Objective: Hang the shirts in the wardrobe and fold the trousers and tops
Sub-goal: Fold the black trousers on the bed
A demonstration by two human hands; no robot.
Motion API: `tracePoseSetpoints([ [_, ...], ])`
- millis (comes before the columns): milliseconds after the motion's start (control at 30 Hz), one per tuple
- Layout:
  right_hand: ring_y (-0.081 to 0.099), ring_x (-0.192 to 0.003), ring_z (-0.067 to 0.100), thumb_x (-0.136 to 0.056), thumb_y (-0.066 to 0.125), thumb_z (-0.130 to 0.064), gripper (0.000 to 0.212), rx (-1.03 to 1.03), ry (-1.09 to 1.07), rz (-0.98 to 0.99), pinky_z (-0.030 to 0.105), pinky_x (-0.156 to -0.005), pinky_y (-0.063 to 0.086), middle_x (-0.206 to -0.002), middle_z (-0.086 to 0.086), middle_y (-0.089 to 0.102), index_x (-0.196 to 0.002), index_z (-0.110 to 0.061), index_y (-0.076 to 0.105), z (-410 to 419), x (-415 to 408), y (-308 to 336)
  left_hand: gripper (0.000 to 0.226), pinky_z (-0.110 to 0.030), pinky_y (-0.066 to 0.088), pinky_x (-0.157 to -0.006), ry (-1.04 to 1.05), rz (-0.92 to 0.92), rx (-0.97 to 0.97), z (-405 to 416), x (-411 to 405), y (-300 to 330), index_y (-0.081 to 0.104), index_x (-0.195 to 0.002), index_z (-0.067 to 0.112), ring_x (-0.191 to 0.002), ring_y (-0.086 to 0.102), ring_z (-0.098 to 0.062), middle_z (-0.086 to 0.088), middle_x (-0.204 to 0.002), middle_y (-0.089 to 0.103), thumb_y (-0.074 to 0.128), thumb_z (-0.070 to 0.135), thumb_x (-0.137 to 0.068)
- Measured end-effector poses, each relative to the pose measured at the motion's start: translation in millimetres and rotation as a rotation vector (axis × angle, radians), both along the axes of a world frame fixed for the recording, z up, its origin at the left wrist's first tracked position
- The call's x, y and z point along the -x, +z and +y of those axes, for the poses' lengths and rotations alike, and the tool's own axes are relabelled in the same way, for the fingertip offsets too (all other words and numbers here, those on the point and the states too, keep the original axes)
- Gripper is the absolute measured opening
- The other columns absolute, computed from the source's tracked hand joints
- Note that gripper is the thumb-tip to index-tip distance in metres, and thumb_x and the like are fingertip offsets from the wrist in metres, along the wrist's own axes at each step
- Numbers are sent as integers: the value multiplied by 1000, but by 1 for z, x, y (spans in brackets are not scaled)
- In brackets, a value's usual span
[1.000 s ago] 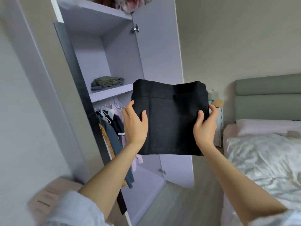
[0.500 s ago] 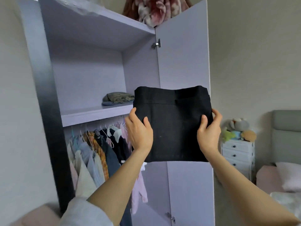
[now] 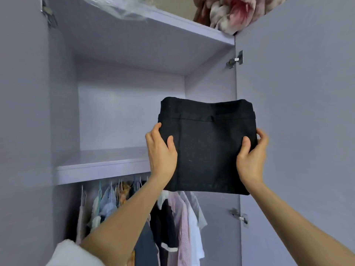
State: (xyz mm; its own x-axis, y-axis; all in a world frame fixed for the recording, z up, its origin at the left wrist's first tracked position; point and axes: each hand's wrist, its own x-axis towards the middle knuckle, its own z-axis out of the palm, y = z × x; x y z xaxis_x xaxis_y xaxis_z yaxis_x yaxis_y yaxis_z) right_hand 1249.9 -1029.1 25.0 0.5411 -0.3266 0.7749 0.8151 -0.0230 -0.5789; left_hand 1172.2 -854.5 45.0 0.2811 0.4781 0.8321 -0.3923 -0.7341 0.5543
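Observation:
A folded pair of black trousers [image 3: 208, 146] is held up flat in front of the open lilac wardrobe, level with its middle shelf [image 3: 99, 167]. My left hand [image 3: 161, 152] grips the trousers' left edge, thumb on top. My right hand [image 3: 250, 156] grips the right edge the same way. The folded bundle hides the right end of the shelf and whatever lies there. Below the shelf several shirts [image 3: 180, 217] hang on hangers from a rail.
The wardrobe's right door [image 3: 297, 131] stands open right beside the trousers. On the top shelf [image 3: 172, 22] lie a clear plastic bag [image 3: 119, 8] and a floral blanket [image 3: 230, 12]. The left door [image 3: 23, 131] is open too.
I have stepped closer to the wardrobe and raised the trousers toward the middle shelf. The folded grey-green garment seen on the shelf earlier is now hidden behind the trousers.

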Motion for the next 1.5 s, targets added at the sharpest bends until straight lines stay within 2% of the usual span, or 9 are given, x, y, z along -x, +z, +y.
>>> tracePoseSetpoints([
  [167,52,-89,-11,-98,39,-15,31,-3,102,-109,-4,-69,34,-110,-9,48,-129,-15,36,102,-67,44,43,-13,30,-89,112,-96,-20,95,-48,38,34,-137,13,-118,44,-19,-8,-136,36,47,15,-96],
  [467,54,-102,21,-99,38,-19,33,86,276,-108,33,-86,45,-120,6,55,-132,-13,33,284,-182,107,44,-22,32,-91,309,-69,3,255,-131,92,31,-138,11,-113,46,-24,-14,-135,34,45,9,-96],
  [633,55,-95,26,-99,37,-19,33,240,365,-11,34,-80,44,-114,14,58,-131,-10,33,374,-272,111,45,-32,36,-97,405,93,106,336,-199,89,31,-138,8,-114,47,-30,-17,-134,33,45,6,-96],
  [767,52,-98,26,-100,36,-18,37,501,395,131,31,-80,40,-122,19,53,-134,-5,31,426,-334,112,50,-38,36,-105,408,421,232,392,-244,87,28,-140,7,-121,44,-34,-19,-139,33,48,15,-96],
  [900,27,-135,33,-101,29,-30,50,1147,174,83,40,-110,26,-149,19,24,-146,-10,19,449,-374,112,70,-55,14,-113,611,928,99,433,-265,76,10,-149,21,-143,6,-33,-9,-157,4,43,48,-94],
  [1067,48,-115,26,-102,21,-34,46,1522,333,-75,31,-98,33,-134,19,48,-115,-5,54,436,-362,84,66,-54,2,-113,571,1128,-194,439,-267,61,2,-149,33,-144,-10,-25,2,-158,-6,27,59,-94],
  [1167,15,-141,33,-98,18,-51,61,1815,184,-54,42,-115,16,-154,17,13,-149,-17,11,436,-360,50,71,-49,-1,-116,421,1454,-284,425,-278,31,2,-148,34,-144,-9,-24,1,-158,-1,16,70,-89],
  [1333,-5,-144,31,-99,18,-50,62,1855,134,-34,42,-117,5,-156,14,-5,-148,-25,-8,429,-353,47,77,-50,3,-116,475,1485,-355,418,-282,25,-2,-149,31,-144,-8,-30,-3,-158,1,20,71,-87],
  [1500,-1,-145,26,-99,27,-46,60,1813,243,59,43,-117,8,-157,7,-1,-149,-22,4,413,-333,60,71,-59,-2,-111,550,1489,-448,414,-279,39,3,-149,34,-144,-7,-27,0,-158,2,20,68,-89],
])
